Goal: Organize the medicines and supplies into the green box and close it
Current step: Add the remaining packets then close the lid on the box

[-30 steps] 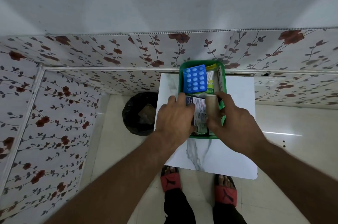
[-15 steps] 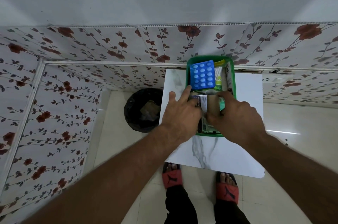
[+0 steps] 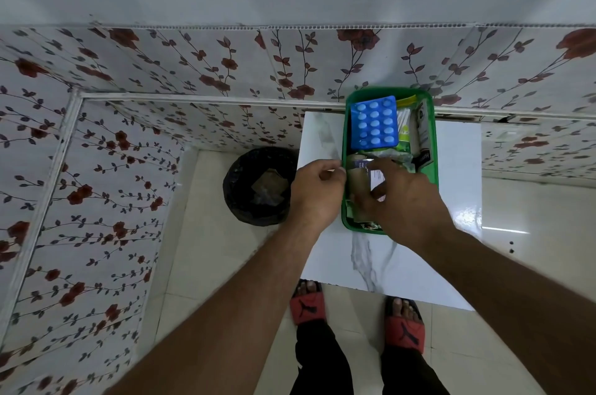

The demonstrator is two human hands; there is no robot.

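The green box (image 3: 433, 149) stands open on a white marble table (image 3: 387, 265), pushed against the floral wall. A blue blister pack (image 3: 373, 123) lies on top at the far end, with green and white packets (image 3: 404, 133) beside it. In the near half lie a beige bandage roll (image 3: 356, 180) and a dark-and-white medicine packet (image 3: 371, 170). My right hand (image 3: 408, 204) reaches into the near half, fingers and thumb closed on that packet. My left hand (image 3: 317, 191) sits just outside the box's left wall, fingers curled, nothing visible in them. No lid is visible.
A black waste bin (image 3: 258, 188) stands on the floor left of the table. My feet in red slippers (image 3: 308, 304) are at the table's near edge. Floral wall panels close off the back and left. Bare tabletop lies right of the box.
My left hand has drawn back out of the box to its left wall. My right hand has shifted left over the packet, and the bandage roll now lies at the box's left side.
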